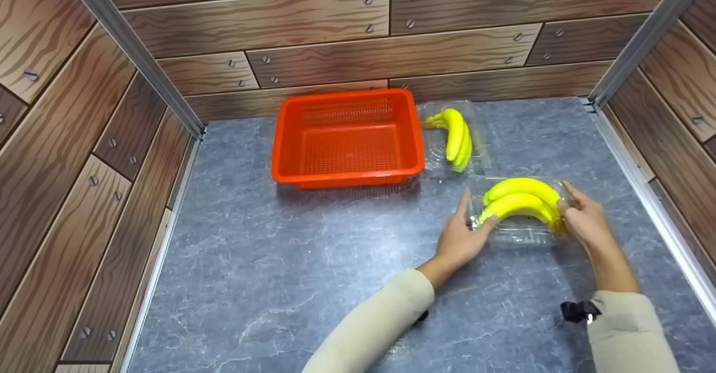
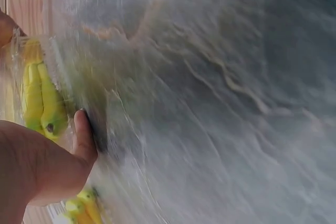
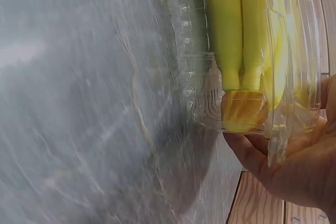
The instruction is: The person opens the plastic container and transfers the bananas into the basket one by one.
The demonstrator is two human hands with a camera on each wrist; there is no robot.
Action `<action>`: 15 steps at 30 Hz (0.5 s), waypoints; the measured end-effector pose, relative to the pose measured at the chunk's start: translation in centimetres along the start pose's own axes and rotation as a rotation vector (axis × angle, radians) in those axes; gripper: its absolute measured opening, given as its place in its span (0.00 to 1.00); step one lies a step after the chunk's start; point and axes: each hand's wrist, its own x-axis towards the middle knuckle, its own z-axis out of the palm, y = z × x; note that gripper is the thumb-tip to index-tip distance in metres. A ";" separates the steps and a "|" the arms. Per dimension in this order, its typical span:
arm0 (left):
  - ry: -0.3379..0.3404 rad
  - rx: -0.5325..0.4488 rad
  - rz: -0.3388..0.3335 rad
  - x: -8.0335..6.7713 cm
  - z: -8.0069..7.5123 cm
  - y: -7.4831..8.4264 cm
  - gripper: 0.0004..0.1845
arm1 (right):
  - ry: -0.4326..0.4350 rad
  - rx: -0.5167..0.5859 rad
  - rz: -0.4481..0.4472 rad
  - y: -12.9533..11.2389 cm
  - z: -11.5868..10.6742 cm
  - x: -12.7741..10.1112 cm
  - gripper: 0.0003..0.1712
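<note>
A clear plastic clamshell box (image 1: 523,237) with a bunch of yellow bananas (image 1: 517,202) inside is held between both hands. My left hand (image 1: 461,239) grips its left end, the thumb on top near the banana tips. At the other end, beside the brown stem, my right hand (image 1: 587,219) holds the box. In the right wrist view the fingers of the right hand (image 3: 299,166) reach under the box, which is lifted off the surface. The left wrist view has the bananas (image 2: 42,98) just beyond the left hand (image 2: 47,166).
An orange plastic basket (image 1: 348,178) stands at the back centre. Right beside it, another clear box (image 1: 433,160) holds a second banana bunch (image 1: 457,138). The grey marbled surface (image 1: 251,272) is bounded by wood-patterned walls (image 1: 319,26) and metal edge strips (image 1: 660,202).
</note>
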 end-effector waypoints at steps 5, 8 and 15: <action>-0.026 -0.020 0.000 -0.1 -1.2 -0.8 0.45 | 0.003 -0.009 -0.014 -0.4 1.3 -0.6 0.38; -0.041 0.008 -0.014 -0.3 -2.0 -1.0 0.45 | -0.005 0.004 -0.018 -0.9 2.0 -0.8 0.39; -0.088 0.037 -0.039 -0.6 -3.7 -1.5 0.46 | -0.012 -0.011 -0.034 -1.3 3.3 -1.2 0.38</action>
